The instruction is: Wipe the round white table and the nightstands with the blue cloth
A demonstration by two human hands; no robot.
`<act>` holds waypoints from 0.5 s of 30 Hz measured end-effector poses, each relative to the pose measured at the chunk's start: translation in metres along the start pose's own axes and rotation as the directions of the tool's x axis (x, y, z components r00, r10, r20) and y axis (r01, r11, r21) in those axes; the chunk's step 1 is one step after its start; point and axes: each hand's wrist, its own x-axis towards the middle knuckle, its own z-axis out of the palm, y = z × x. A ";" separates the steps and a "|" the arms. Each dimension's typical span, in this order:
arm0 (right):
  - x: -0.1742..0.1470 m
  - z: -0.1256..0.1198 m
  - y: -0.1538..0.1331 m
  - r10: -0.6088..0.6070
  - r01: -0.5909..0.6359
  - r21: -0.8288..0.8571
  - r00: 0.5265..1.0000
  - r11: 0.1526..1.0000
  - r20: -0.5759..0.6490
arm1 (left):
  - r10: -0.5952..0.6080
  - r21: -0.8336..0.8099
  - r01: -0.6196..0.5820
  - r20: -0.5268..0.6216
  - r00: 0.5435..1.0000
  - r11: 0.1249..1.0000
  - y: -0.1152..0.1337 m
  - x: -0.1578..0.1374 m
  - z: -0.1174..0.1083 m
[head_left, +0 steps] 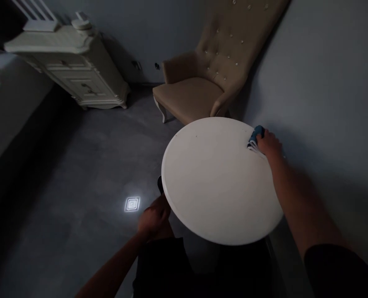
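A folded blue cloth with white edges is gripped in my right hand, whose fingers are closed round it. It presses on the far right part of a round white tabletop, close to the rim. Small dark specks show on the top near its far edge. My left hand is low by the near left side of the table, at my bare leg; its fingers are too dark to make out, and I see nothing in it.
A tan tufted armchair stands just behind the table. A grey wall runs close along the right. At the back left is a pale cabinet with a white rack-like object on top. A bright square light patch lies on the dark floor.
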 end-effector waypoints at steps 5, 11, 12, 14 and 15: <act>0.047 0.022 -0.128 -0.081 0.080 -0.026 0.995 0.996 -0.051 | -0.002 -0.039 0.003 0.024 1.000 0.999 -0.019 0.005 0.001; -0.004 0.050 -0.288 -0.461 0.461 -0.028 0.887 0.887 -0.009 | -0.030 -0.033 0.032 0.056 0.998 0.999 -0.032 0.001 -0.004; -0.023 0.052 -0.307 -0.515 0.515 -0.005 0.857 0.857 -0.004 | -0.032 -0.024 0.033 0.058 0.998 0.999 -0.031 0.001 -0.005; -0.068 0.056 -0.336 -0.602 0.601 0.046 0.799 0.798 0.012 | -0.041 -0.002 0.041 0.058 0.997 0.999 -0.028 0.001 -0.006; -0.092 0.056 -0.346 -0.639 0.636 0.070 0.769 0.768 0.020 | -0.046 0.010 0.046 0.060 0.997 0.999 -0.027 0.002 -0.006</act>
